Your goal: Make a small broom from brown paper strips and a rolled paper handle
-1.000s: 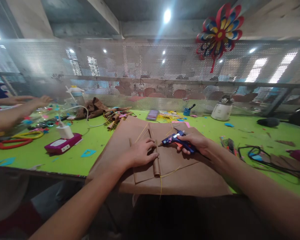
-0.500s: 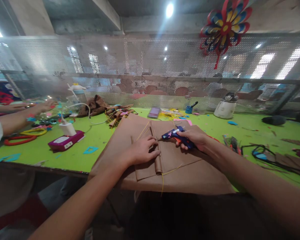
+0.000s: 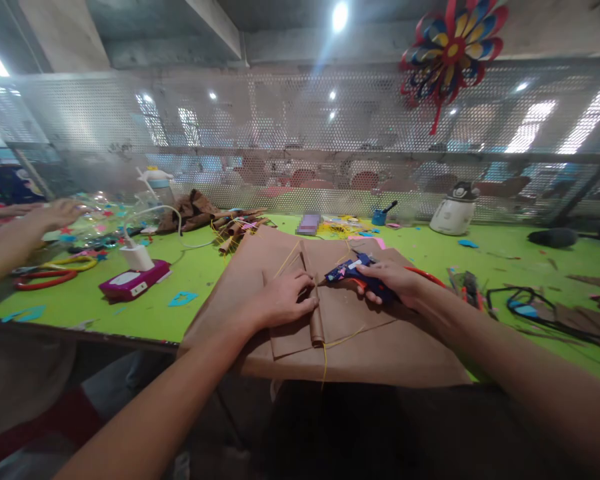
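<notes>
My right hand [image 3: 393, 280] is closed around the grip of a dark blue glue gun [image 3: 349, 268] with an orange trigger. Its nozzle points left and is close to a narrow rolled tube of brown paper [image 3: 317, 329]. My left hand [image 3: 289, 298] lies over that tube from the left, fingers bent and gripping it; the fingertips partly cover it. Beneath both hands spreads flat brown paper [image 3: 380, 347] in layers. Yellow string [image 3: 347, 337] trails from the tube's near end.
A purple power strip [image 3: 130, 283] with a white charger stands left, near red-handled scissors [image 3: 45, 279]. Another person's hand [image 3: 63, 213] is at the far left. Brown paper rolls [image 3: 237, 230] lie behind. Pliers [image 3: 470, 290], a black cable [image 3: 530, 313] and a white bottle [image 3: 453, 212] are right.
The glue gun's nozzle has shifted slightly right along with my right hand. My left hand stays on the paper tube. The other person's arm at far left has pulled leftward.
</notes>
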The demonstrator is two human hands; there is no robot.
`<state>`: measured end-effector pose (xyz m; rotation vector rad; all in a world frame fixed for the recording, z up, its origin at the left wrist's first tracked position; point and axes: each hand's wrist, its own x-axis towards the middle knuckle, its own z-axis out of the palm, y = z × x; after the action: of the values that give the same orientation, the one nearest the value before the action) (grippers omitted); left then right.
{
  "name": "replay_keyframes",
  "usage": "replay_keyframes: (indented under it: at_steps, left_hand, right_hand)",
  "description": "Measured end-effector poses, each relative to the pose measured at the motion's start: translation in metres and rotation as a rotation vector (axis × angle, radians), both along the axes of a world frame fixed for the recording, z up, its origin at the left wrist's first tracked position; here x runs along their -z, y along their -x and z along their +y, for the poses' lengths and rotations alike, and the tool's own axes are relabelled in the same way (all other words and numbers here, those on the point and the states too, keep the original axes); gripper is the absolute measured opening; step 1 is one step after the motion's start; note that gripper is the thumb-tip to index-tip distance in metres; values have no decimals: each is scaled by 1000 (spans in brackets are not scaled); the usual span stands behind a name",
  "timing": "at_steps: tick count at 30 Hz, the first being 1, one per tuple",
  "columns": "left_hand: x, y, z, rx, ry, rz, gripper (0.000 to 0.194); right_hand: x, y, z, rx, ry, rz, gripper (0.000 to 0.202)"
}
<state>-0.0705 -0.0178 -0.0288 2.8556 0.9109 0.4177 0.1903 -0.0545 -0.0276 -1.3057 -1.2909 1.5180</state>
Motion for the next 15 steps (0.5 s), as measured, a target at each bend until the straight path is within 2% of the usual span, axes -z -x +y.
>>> replay_keyframes:
  at_steps: [5,11,15]
  left_hand:
    - [-3,1,0,17,-2,26,36]
    - [-3,0,0,12,0,36,36]
    - [-4,0,-1,13,6,38,37]
  right_hand:
    - [4,-3,6,-16,26,27,35]
    - [1,-3,-16,-56,28,19,38]
    - [2,-3,-21,-46,-8,-34,40]
